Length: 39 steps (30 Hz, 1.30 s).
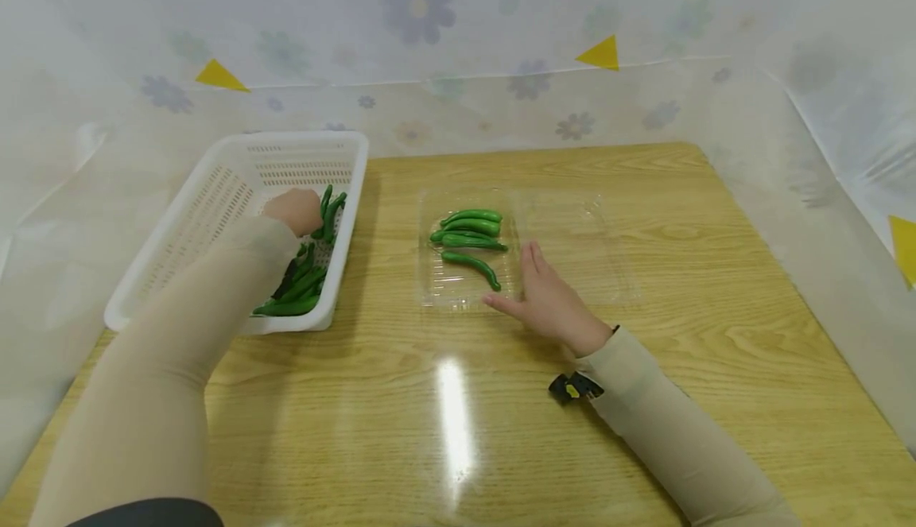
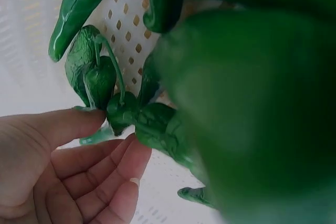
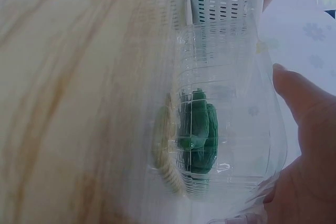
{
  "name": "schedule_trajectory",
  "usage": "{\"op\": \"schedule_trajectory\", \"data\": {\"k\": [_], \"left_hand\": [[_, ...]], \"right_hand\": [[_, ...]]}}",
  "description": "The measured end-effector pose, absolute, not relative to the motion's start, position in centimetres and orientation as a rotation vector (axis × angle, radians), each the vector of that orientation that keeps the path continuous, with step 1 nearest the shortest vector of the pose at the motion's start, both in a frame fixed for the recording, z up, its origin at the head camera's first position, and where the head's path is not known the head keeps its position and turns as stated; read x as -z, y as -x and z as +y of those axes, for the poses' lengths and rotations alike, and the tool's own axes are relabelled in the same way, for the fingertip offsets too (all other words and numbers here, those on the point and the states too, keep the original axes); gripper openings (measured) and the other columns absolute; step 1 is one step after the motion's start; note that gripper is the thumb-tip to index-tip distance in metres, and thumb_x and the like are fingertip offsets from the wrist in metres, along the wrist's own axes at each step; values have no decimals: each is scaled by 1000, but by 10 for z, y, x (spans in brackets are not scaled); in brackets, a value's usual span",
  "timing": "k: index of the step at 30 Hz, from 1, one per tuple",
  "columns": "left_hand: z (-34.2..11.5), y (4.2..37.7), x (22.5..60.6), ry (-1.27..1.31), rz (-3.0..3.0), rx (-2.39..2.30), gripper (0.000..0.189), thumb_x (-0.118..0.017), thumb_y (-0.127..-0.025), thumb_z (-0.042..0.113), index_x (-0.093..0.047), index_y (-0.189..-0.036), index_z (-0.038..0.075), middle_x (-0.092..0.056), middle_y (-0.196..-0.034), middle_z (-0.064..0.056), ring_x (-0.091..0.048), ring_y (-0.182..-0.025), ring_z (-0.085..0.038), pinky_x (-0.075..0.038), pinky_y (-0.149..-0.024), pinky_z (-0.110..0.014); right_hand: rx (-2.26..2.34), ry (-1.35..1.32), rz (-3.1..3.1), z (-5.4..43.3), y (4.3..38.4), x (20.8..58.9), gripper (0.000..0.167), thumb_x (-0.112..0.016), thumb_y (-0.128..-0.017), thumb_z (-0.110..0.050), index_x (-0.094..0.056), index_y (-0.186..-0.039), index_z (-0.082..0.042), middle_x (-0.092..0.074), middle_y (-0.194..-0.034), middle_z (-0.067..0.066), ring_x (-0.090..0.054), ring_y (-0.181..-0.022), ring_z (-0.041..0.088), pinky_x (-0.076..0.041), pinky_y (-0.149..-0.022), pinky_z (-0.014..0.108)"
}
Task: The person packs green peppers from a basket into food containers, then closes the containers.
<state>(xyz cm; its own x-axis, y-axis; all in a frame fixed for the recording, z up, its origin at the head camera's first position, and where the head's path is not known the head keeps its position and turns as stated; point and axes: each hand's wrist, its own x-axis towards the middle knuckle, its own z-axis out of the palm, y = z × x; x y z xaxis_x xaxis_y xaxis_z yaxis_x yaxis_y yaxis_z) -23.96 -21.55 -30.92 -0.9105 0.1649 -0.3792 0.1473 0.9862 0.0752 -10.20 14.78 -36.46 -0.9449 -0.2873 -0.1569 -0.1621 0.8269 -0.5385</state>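
My left hand reaches down into a white plastic basket of green chili peppers. In the left wrist view, the thumb and fingers of the left hand pinch a green chili pepper among others lying close by. Several green chili peppers lie side by side in the left half of an opened clear plastic clamshell box; one curved pepper lies nearest me. My right hand rests at the box's middle fold, fingers straight and thumb spread toward the near edge.
The clamshell's clear lid lies flat to the right on the wooden table. White flowered sheeting stands behind the table and at its sides. A black wrist device sits by the right sleeve.
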Motion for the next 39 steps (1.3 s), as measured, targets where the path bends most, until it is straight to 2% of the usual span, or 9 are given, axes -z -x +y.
{"op": "schedule_trajectory", "data": {"k": [2,5,8,11,14,19,25,31,39], "left_hand": [[-215,239,310,-200,2742,-80,37,-39,-90,-1,-41,-55,11,-32,-47,0,-25,-42,-11,-28,-42,-26],[-215,238,311,-159,2745,-120,32,-41,-90,-1,-51,-60,6,-43,-49,-3,-33,-42,-11,-32,-42,-25],[-215,238,310,-134,2740,-155,25,-44,-91,1,-62,-74,-2,-58,-60,-11,-47,-45,-15,-40,-46,-28],[-217,238,310,-139,2728,-182,21,-48,-92,3,-65,-84,-7,-63,-69,-17,-54,-49,-17,-46,-53,-31],[-221,238,312,-158,2727,-207,19,-51,-92,3,-65,-86,-8,-63,-69,-17,-53,-50,-17,-47,-54,-31],[-232,242,318,-198,2752,-226,19,-50,-89,2,-62,-75,-5,-55,-57,-10,-42,-44,-14,-40,-49,-30],[-240,244,309,-196,2808,-163,21,-52,-88,3,-62,-71,-3,-58,-59,-13,-46,-47,-17,-41,-53,-34],[-237,236,281,-175,2907,-80,25,-39,-89,-6,-50,-67,0,-39,-54,-8,-28,-49,-17,-30,-48,-32],[-238,229,253,-236,3044,79,22,-34,-94,-5,-54,-87,-10,-55,-73,-23,-52,-60,-29,-40,-53,-39]], "right_hand": [[791,348,2777,148,102,365,108,-54,-84,-61,5,-144,7,7,-150,27,-4,-138,37,-13,-110,47],[790,349,2775,147,102,365,108,-54,-84,-61,5,-144,7,7,-150,26,-4,-138,37,-13,-110,47],[788,347,2775,146,102,365,108,-54,-85,-61,5,-144,7,7,-150,26,-4,-138,37,-13,-110,47],[789,346,2772,146,101,365,108,-55,-85,-61,5,-144,7,7,-151,26,-4,-138,37,-13,-110,47],[791,346,2768,146,101,365,108,-55,-85,-60,5,-144,7,7,-150,26,-3,-138,36,-12,-110,47],[791,349,2765,146,101,365,108,-54,-85,-61,5,-144,7,7,-150,26,-3,-138,36,-12,-110,47],[794,357,2774,148,101,365,108,-53,-84,-62,5,-144,8,7,-150,27,-3,-138,37,-13,-110,47],[801,340,2770,149,101,364,108,-52,-85,-63,5,-144,6,8,-151,25,-4,-138,37,-13,-110,47],[801,348,2765,148,101,363,107,-52,-86,-62,7,-144,6,9,-150,25,-4,-138,37,-13,-110,47]]}}
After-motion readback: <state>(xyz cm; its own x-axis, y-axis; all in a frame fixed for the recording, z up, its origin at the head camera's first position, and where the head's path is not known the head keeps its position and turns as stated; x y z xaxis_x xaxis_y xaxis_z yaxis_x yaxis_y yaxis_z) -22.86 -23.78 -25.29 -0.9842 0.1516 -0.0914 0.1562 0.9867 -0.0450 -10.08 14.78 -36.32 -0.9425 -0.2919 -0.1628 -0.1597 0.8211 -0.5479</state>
